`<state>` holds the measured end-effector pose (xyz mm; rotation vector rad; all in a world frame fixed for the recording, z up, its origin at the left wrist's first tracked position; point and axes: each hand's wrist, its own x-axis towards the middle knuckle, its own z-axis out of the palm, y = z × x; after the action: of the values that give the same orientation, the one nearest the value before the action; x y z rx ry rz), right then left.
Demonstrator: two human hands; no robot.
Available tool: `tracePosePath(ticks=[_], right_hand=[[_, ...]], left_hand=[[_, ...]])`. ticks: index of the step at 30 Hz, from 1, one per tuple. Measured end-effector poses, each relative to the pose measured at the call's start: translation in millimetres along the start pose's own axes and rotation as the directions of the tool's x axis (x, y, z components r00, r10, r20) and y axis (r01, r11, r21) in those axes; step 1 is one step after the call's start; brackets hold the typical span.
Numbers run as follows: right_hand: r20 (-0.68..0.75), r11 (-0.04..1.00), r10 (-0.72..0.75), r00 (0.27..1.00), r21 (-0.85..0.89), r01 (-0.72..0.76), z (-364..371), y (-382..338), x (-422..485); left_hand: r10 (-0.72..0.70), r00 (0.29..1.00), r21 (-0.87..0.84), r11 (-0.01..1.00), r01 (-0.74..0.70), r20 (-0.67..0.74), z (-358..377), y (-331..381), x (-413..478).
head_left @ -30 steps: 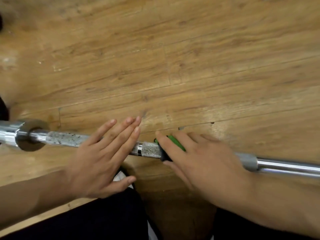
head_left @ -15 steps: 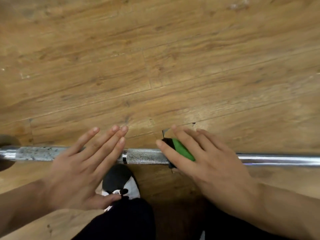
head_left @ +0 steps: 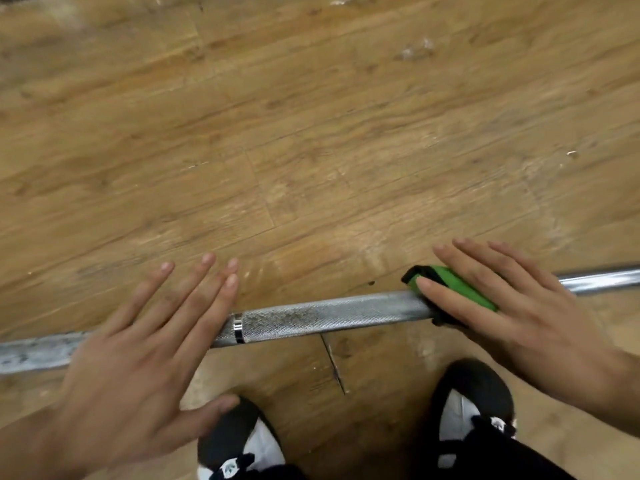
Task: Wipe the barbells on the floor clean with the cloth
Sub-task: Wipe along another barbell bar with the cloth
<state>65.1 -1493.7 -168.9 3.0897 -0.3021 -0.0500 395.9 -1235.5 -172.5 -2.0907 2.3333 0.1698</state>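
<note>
A steel barbell bar (head_left: 329, 317) lies across the wooden floor, running left to right, with a knurled middle section and a smooth shiny stretch at the far right. My left hand (head_left: 138, 368) lies flat on the bar with straight, spread fingers. My right hand (head_left: 519, 313) presses a green and black cloth pad (head_left: 450, 289) onto the bar with flat fingers; most of the pad is hidden under my palm.
Wood-plank floor (head_left: 311, 133) fills the view, with pale dusty specks at the top right. My two black and white shoes (head_left: 239, 445) (head_left: 474, 403) stand just behind the bar, below my hands.
My right hand has slid the green pad to the right along the bar, exposing more knurled steel between my hands. My left hand stays flat on the bar. The view shifted right.
</note>
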Motion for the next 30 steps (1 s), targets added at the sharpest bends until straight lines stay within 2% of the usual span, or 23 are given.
tracePosePath(ticks=[7, 14, 16, 20, 23, 25, 30], right_hand=[[-0.061, 0.977, 0.191, 0.98, 0.11, -0.184, 6, -2, 23], [-0.15, 0.974, 0.189, 0.971, 0.152, -0.166, 13, -40, 88], [-0.176, 0.985, 0.137, 0.975, 0.125, -0.116, 15, -29, 95], [-0.275, 0.998, -0.018, 0.961, -0.068, -0.001, 24, 11, 96], [-0.325, 0.994, 0.026, 0.945, -0.091, -0.058, 33, 27, 90], [-0.369, 0.991, 0.055, 0.928, -0.091, -0.095, 38, 36, 85], [-0.482, 0.978, 0.163, 0.861, -0.037, -0.206, 49, 84, 57]], left_hand=[[-0.054, 0.998, 0.0, 0.999, 0.054, -0.037, -2, -13, 31], [-0.13, 0.99, 0.011, 0.991, 0.131, -0.063, -2, -13, 64], [-0.131, 0.988, 0.017, 0.991, 0.132, -0.086, -1, -14, 72], [0.014, 0.996, 0.047, 0.999, -0.01, -0.084, -6, -8, 98], [0.166, 0.985, 0.056, 0.985, -0.163, -0.039, -6, -3, 125], [0.186, 0.982, 0.078, 0.98, -0.182, -0.04, -6, -4, 144], [0.132, 0.991, 0.041, 0.99, -0.131, -0.018, -11, -12, 184]])
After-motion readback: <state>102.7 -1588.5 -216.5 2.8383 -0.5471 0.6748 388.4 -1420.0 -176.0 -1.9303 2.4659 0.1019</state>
